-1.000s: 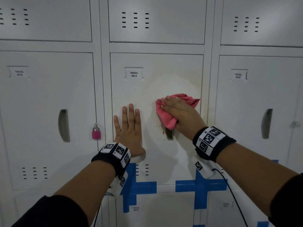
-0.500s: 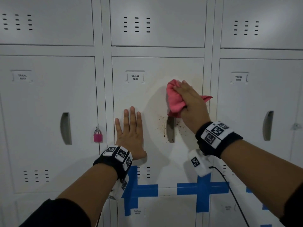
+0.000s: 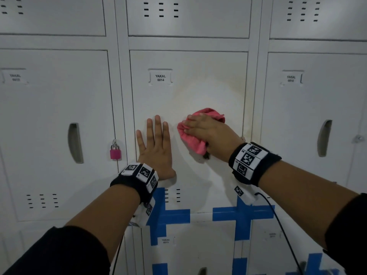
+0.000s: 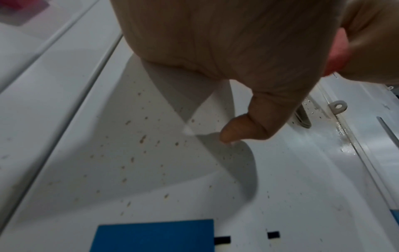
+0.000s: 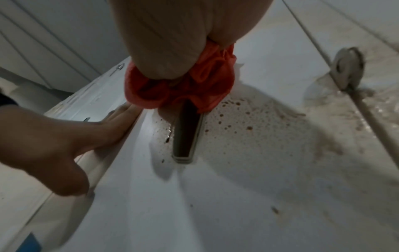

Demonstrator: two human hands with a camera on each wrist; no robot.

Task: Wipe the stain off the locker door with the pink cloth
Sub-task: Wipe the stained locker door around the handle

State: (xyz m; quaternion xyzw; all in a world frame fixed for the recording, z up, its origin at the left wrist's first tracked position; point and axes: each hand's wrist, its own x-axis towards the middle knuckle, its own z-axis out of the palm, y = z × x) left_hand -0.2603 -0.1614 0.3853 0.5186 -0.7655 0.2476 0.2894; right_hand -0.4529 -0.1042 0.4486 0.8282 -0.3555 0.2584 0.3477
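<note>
The white locker door (image 3: 188, 92), labelled YAKAL 0014, fills the middle of the head view. My right hand (image 3: 206, 131) holds the bunched pink cloth (image 3: 211, 114) against it, fingers laid over the cloth, right above the handle slot (image 5: 185, 136). In the right wrist view the cloth (image 5: 194, 85) bulges out under my palm. Brown speckles of the stain (image 5: 237, 119) lie around the slot. More specks (image 4: 142, 139) dot the door below my left hand (image 3: 155, 147), which presses flat on the door to the left of the cloth with its fingers straight.
A pink padlock (image 3: 115, 152) hangs on the locker to the left. Blue tape crosses (image 3: 168, 215) mark the door's lower corners. A metal hasp (image 5: 347, 68) sticks out at the door's right edge. A black cable (image 3: 278, 225) trails from my right wrist.
My right hand swept the cloth up to the door's upper right, then back down and left over the handle slot. My left hand stayed flat on the door.
</note>
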